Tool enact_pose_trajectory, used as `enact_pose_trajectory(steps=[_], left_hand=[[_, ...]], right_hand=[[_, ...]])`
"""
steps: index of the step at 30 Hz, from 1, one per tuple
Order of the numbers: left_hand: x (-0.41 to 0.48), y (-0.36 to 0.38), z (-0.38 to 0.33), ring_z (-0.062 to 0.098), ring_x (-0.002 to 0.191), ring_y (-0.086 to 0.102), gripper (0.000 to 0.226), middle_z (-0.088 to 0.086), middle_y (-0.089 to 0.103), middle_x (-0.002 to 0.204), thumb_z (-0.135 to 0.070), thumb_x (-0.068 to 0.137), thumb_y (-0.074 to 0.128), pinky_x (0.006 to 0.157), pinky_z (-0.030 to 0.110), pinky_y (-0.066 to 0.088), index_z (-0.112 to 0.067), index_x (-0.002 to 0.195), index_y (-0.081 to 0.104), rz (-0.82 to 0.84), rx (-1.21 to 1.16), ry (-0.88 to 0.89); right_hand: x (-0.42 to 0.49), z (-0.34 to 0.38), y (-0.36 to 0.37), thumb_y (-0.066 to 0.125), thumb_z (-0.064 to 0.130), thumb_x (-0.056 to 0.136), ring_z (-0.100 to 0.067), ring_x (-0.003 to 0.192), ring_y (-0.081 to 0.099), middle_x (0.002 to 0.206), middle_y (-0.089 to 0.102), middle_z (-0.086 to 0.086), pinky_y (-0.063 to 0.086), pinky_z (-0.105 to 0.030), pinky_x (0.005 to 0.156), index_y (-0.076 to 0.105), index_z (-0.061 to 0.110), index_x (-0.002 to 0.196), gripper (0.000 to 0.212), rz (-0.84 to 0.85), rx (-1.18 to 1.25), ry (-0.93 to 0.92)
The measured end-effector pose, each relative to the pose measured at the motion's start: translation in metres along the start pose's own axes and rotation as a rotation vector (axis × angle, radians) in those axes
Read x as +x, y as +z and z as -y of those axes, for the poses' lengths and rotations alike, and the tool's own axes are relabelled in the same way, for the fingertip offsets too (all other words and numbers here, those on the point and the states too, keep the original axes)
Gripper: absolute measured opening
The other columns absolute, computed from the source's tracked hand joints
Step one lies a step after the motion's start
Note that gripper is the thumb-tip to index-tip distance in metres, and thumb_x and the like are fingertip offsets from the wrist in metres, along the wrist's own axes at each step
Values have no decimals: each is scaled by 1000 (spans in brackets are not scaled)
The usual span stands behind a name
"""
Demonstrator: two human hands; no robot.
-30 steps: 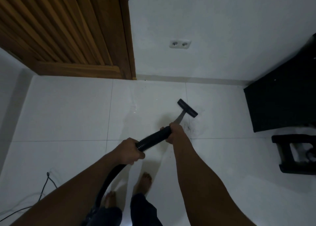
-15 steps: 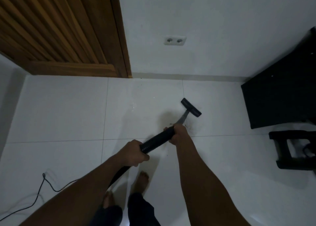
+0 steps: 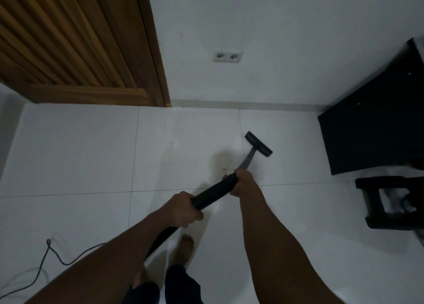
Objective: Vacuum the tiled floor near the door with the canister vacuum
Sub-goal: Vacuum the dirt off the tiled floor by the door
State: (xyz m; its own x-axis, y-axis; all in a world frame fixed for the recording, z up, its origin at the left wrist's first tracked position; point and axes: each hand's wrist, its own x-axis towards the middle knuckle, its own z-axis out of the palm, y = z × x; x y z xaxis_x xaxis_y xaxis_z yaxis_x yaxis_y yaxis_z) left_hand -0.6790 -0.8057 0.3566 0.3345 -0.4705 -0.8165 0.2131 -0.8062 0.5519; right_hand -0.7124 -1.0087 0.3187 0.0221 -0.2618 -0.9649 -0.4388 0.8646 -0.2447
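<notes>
**A:** What am I risking here, biggest thing first?

**B:** I'm watching the white tiled floor [image 3: 75, 152] filling most of the frame, with the wooden door [image 3: 68, 39] at upper left. I'm judging the floor glossy, and the bare foot [image 3: 184, 249] at lower centre is standing just below the hose, so a slip or a stubbed toe is my first worry.

**A:** And to the right?

**B:** The black cabinet [image 3: 371, 120] and a black stool [image 3: 390, 202] are sitting at the right edge. I'm judging that a wide sweep could knock the nozzle into them.

**A:** Where is the vacuum itself?

**B:** The canister isn't showing. I'm seeing only the black wand [image 3: 215, 192] running diagonally through the centre, and its floor nozzle [image 3: 258, 144] resting on the tile right of centre, well short of the wall.

**A:** Grip?

**B:** My left hand [image 3: 182, 210] is closing in a fist around the ribbed lower end; my right hand [image 3: 241, 182] is wrapping the upper end.

**A:** Smallest hazard?

**B:** The thin cord [image 3: 49, 248] is looping at lower left; stepping back could snag it.
</notes>
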Motion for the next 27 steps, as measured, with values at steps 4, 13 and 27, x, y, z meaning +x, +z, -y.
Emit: enact_pose_trajectory(steps=[4, 13, 27], left_hand=[[0, -5, 4, 13, 45, 53, 13, 0, 57, 54, -9, 72, 72, 46, 24, 45, -10, 70, 59, -22, 6, 4], [-9, -30, 11, 11, 48, 53, 28, -3, 52, 53, -4, 72, 73, 51, 27, 48, -16, 59, 52, 43, 107, 112], [-12, -30, 14, 15, 49, 53, 21, 2, 53, 57, -7, 68, 71, 52, 28, 46, -14, 62, 52, 93, 116, 85]], right_hand=[[-16, -1, 6, 48, 16, 101, -25, 59, 59, 92, 60, -20, 56, -33, 48, 48, 6, 132, 32, 40, 41, -61], [-59, -19, 1, 45, 10, 102, -24, 62, 53, 87, 52, -14, 55, -35, 55, 44, 5, 136, 34, 147, 193, -136], [-52, -26, -2, 44, 9, 101, -25, 61, 53, 90, 52, -17, 54, -35, 54, 45, 6, 132, 31, 109, 152, -71]])
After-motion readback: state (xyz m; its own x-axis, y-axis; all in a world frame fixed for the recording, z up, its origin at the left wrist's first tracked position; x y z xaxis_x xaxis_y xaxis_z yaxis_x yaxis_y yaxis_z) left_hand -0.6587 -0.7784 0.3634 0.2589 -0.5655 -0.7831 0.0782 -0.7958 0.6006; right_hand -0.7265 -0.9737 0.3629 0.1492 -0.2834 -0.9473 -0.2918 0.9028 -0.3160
